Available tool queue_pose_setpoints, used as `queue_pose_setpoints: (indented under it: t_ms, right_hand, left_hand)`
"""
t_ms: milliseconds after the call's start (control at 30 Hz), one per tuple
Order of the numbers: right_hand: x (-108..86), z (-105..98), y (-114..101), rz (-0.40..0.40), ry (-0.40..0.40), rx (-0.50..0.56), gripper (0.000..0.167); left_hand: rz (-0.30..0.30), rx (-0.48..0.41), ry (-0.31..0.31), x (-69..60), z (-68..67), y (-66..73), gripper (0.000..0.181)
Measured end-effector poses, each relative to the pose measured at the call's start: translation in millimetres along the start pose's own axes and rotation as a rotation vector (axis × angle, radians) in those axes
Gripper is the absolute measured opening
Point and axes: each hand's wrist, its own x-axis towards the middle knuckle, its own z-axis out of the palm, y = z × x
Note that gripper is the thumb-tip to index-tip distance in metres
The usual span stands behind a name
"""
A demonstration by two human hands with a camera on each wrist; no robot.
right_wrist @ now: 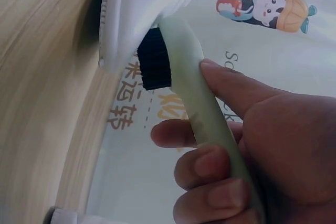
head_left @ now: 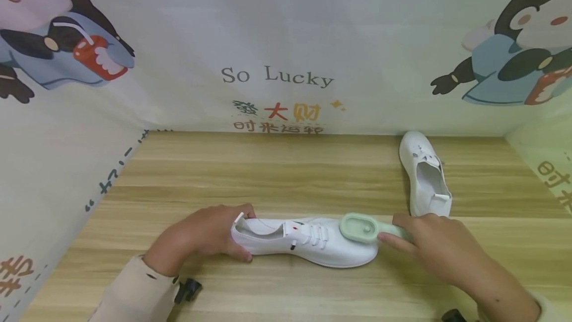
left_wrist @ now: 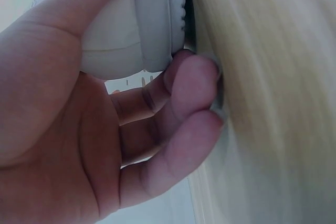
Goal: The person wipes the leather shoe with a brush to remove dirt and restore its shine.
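White shoe (head_left: pixel 306 248): on the table (head_left: pixel 268 178), brush (head_left: pixel 359 227) at its toe (head_left: pixel 362 257)
Left hand (head_left: pixel 214 232): thumb and fingers pinching the heel (head_left: pixel 239 235); loosen up and it'd probably skid
Right hand (head_left: pixel 440 247): fingers round the handle (head_left: pixel 390 230); shove too hard, brush might slip off

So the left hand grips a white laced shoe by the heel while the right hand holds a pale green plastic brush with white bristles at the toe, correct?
The bristles are dark, not white, as the right wrist view shows. The left hand grips the white laced shoe by the heel; the right hand holds the pale green plastic brush at the toe.
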Motion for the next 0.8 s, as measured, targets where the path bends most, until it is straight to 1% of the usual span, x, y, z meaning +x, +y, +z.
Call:
queue_pose_setpoints:
  t_ms: [167, 267, 433, 533, 800]
  right_hand:
    - [-1.2, -3.6, 5.1, 0.021, -0.036, -0.018, 0.048]
    - [-2.3, -6.8, 6.7, 0.027, -0.05, -0.012, 0.052]
    - [-5.8, -10.1, 7.4, -0.008, -0.05, 0.0, 0.042]
    - [-8.5, -10.9, 7.6, -0.047, -0.056, 0.001, 0.034]
    - [-9.6, -13.4, 4.8, -0.102, -0.057, 0.007, 0.033]
  left_hand:
    - [0.004, -0.004, -0.01, 0.4, 1.4, 0.2, 0.057]
    - [0.004, -0.006, -0.005, -0.2, 0.6, 0.9, 0.057]
    - [0.008, -0.008, -0.003, 0.1, 0.2, 0.8, 0.056]
    - [0.008, -0.008, -0.009, 0.1, 0.7, 0.5, 0.056]
    - [0.0, -0.011, -0.006, 0.4, -1.0, 0.2, 0.056]
